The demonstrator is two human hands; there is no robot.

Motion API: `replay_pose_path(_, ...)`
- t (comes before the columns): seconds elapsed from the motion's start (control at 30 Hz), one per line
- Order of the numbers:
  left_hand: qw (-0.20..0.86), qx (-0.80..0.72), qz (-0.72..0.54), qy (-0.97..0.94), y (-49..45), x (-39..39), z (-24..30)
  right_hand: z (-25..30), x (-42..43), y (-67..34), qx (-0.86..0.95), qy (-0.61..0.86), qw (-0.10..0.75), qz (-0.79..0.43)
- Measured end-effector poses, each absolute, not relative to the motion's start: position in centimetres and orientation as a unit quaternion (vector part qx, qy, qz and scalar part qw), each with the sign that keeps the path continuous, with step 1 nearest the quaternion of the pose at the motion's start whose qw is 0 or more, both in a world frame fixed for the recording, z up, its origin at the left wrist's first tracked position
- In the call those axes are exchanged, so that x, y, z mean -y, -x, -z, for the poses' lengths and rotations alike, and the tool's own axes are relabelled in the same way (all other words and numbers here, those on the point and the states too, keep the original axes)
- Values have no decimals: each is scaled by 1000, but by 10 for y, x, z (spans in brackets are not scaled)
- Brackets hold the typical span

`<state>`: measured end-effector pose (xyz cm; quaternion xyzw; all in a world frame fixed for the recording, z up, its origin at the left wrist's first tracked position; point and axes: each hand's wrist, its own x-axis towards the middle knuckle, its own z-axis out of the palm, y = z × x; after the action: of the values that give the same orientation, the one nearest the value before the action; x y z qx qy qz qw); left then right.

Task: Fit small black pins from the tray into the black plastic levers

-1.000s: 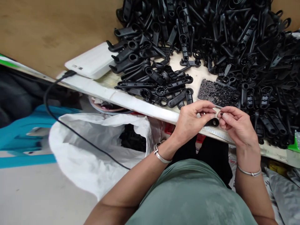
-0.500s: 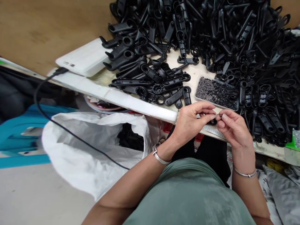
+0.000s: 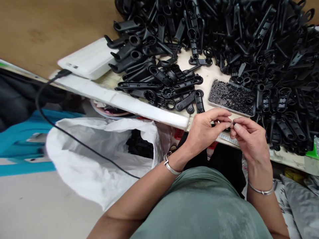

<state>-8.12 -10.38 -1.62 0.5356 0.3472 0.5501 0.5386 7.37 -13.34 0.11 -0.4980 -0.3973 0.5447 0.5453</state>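
Note:
My left hand and my right hand meet at the front edge of the table, fingertips almost touching. Thumb and forefinger of the left are pinched at a tiny piece, mostly hidden by the fingers. The right pinches a small dark piece, too small to name. Just beyond the fingers lies a clear shallow box filled with many small dark parts. Black plastic crank-shaped parts with ring ends lie left of the box, and more black parts lie right of it.
A large heap of black parts covers the back. A white power bank with a black cable sits at left. Below the white table edge hangs an open white sack holding black parts. A green tray is at far right.
Both hands stay pinched together at nearly the same spot, with only slight finger movement. The view has shifted a little; nothing else visibly moved.

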Motion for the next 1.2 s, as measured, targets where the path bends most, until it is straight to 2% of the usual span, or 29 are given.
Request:
replay_pose_path(0.63, 418, -386, -504, -650, 86, 108, 15, -3, 138, -70, 515, 574, 508, -384)
replay_pose_path(1.03, 193, -404, -511, -734, 83, 115, 14, -18, 152, -65, 582, 644, 410, -280)
replay_pose_path(1.2, 200, -408, -502, -736, 82, 117, 16, -20, 150, -66, 621, 653, 369, -227)
